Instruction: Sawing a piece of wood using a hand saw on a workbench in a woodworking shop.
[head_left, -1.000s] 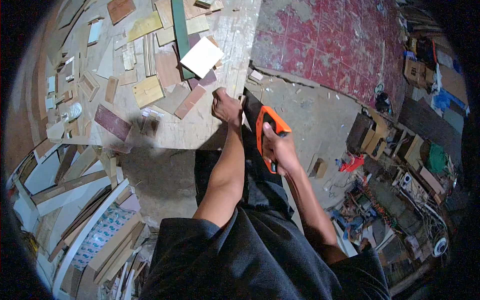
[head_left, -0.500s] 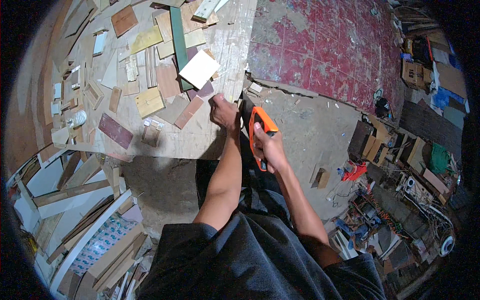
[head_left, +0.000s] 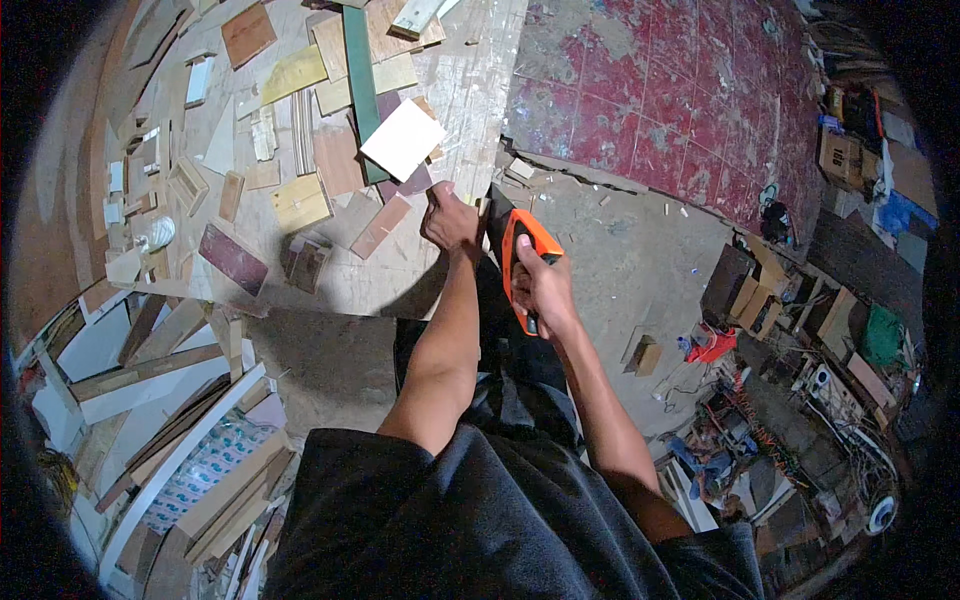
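Right hand [head_left: 545, 292] grips an orange-and-black handsaw [head_left: 543, 237] beside the counter's edge

The fingers of the right hand are wrapped around the handle of the orange-and-black handsaw, just off the right edge of the pale wooden counter [head_left: 470, 110]. Its dark blade [head_left: 499, 210] points to the far side, close to the right of the left hand [head_left: 452, 222]. That hand rests at the counter's right edge; whether its fingers are clamped on anything cannot be told, as its underside is hidden. Near it on the left lies a flat reddish-brown wooden strip [head_left: 380, 226]; farther off, a white rectangular board [head_left: 404, 140] overlaps a long dark-green strip [head_left: 361, 75].
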